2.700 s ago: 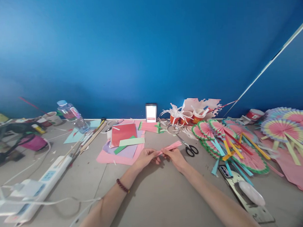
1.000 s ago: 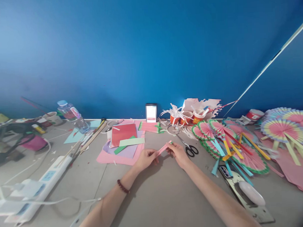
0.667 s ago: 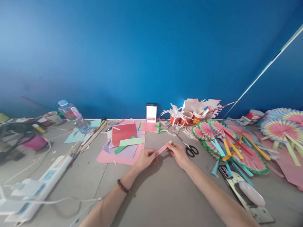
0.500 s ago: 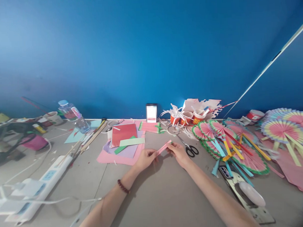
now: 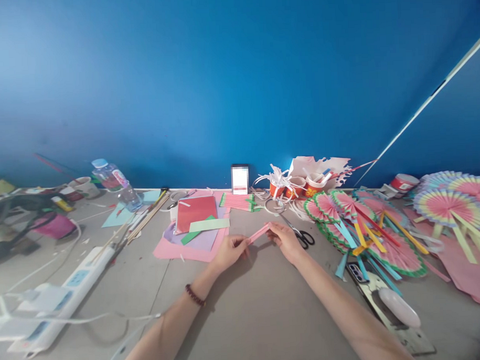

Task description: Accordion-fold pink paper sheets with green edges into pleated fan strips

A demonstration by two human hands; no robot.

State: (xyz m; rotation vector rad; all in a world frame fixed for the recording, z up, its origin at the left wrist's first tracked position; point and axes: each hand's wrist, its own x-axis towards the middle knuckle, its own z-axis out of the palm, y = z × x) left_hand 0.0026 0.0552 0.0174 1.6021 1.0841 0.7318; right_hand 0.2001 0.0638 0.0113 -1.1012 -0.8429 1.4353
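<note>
A narrow pink paper strip (image 5: pixel 259 233) stretches at a slant between my two hands, above the grey table. My left hand (image 5: pixel 231 250) pinches its lower end between thumb and fingers. At the upper end, my right hand (image 5: pixel 284 241) is closed on the strip, its fingertips partly covering that end. Just behind my right hand lie black-handled scissors (image 5: pixel 305 238), partly hidden by it. Beyond the strip rests a row of pink folded strips with green ends (image 5: pixel 237 201). Left of my hands are a red packet (image 5: pixel 196 213) and green paper strips (image 5: pixel 210 224) on pink and lilac sheets.
Pleated paper fans (image 5: pixel 384 243) crowd the right side, near a phone (image 5: pixel 373 296) with a white mouse (image 5: pixel 399 307) on it. Paper cups (image 5: pixel 296 187) and a small screen (image 5: pixel 240 180) stand by the blue wall. A power strip (image 5: pixel 71 296) and tilted bottle (image 5: pixel 116 181) are left.
My right hand has shifted slightly at the strip's upper end, and the green tip seen there before is now covered. My left hand stays nearly where it was.
</note>
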